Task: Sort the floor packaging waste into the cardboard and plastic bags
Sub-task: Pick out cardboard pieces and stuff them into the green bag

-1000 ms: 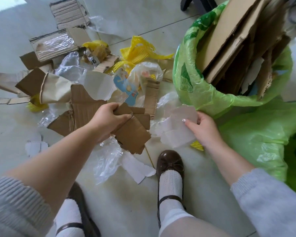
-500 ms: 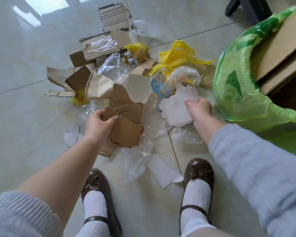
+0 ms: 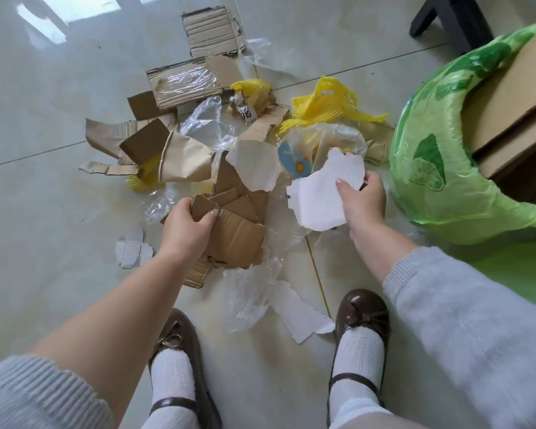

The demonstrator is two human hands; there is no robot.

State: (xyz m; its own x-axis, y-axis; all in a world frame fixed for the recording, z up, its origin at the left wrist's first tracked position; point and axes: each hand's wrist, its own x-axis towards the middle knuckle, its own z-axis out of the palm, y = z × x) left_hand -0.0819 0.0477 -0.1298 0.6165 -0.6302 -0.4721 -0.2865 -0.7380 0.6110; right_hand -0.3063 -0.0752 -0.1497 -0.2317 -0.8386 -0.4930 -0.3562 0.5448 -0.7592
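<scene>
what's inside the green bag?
Green bag holds flat brown cardboard sheets sticking out the top. Anything beneath them, and the bag's bottom, is covered.

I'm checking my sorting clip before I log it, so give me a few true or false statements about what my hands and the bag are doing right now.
1. The left hand grips a stack of brown cardboard pieces. True.
2. The right hand is empty. False: it holds a torn white sheet.
3. The green bag already has cardboard in it. True.
4. The yellow netting is inside the green bag. False: it lies on the floor.
5. Both feet wear brown shoes. True.
</scene>
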